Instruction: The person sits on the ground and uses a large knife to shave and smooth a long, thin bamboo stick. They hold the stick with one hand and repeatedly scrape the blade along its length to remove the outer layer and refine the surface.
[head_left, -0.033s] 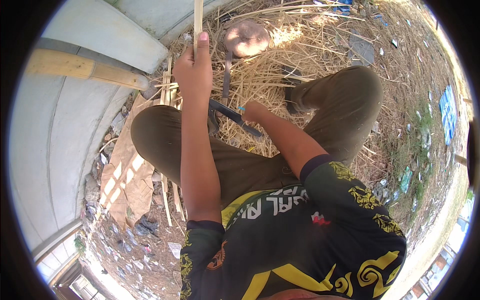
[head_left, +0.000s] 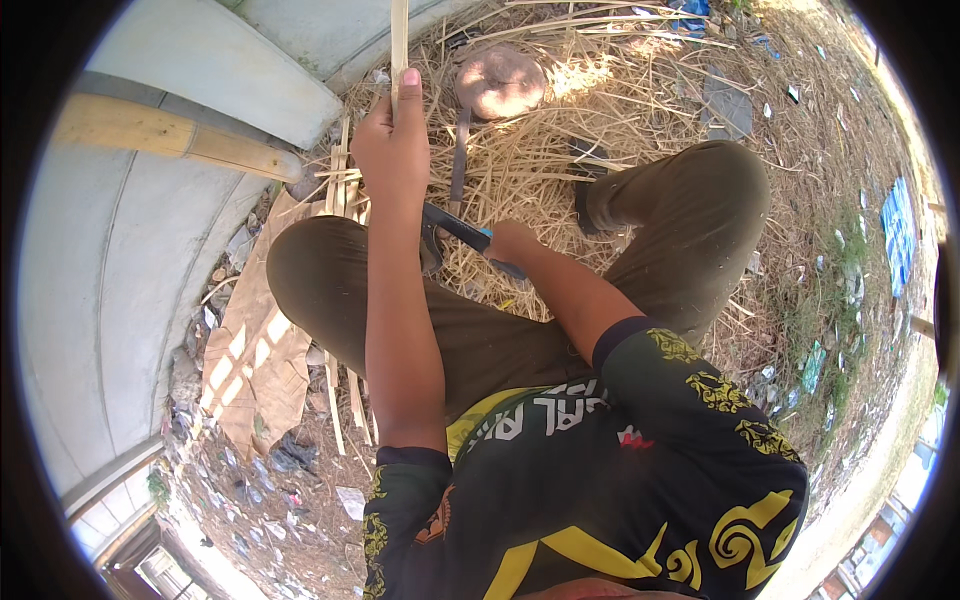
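Observation:
My left hand is closed around a pale, narrow bamboo strip, thumb pressed along it; its upper end runs out of view. Lower and to the right, my right hand has its fingers curled beside a small blue-cyan piece. What this hand holds is mostly hidden. Just under it, between my legs, a long black flat object lies at a slant, partly covered by the hand. A dark narrow band stretches from there toward a round, stump-like brown block.
Loose bamboo shavings cover the ground between my legs. At left stand a grey wall and a thick bamboo pole. Brown paper lies by my left knee, and a blue-white sheet far right.
My right hand has come down slightly and now overlaps the black flat object. My left hand keeps its hold on the bamboo strip; the whole view has shifted a little.

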